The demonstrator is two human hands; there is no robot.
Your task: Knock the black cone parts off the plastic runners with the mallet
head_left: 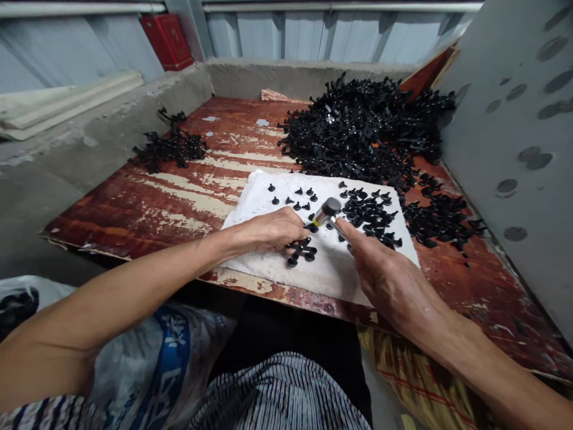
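Observation:
My right hand (380, 257) is wrapped round the handle of a small hammer (329, 210), whose dark, round-faced head hangs over the white cloth (264, 263). Just left of the hammer head, my left hand (283, 230) is closed, with its fingertips pinching a small black plastic part (310, 227). Below those fingers lie several joined black parts (302, 252) with round ends. Small loose black pegs (299, 199) stand and lie on the cloth beyond my left hand. More of them form a cluster (369, 212) at the cloth's right side.
A big heap of black parts (353, 131) fills the back right of the worn red-brown board (174, 203). Smaller piles lie at the left (170, 146) and right (443, 215). A grey spotted panel (514, 149) rises on the right; a low concrete ledge (67, 149) bounds the left.

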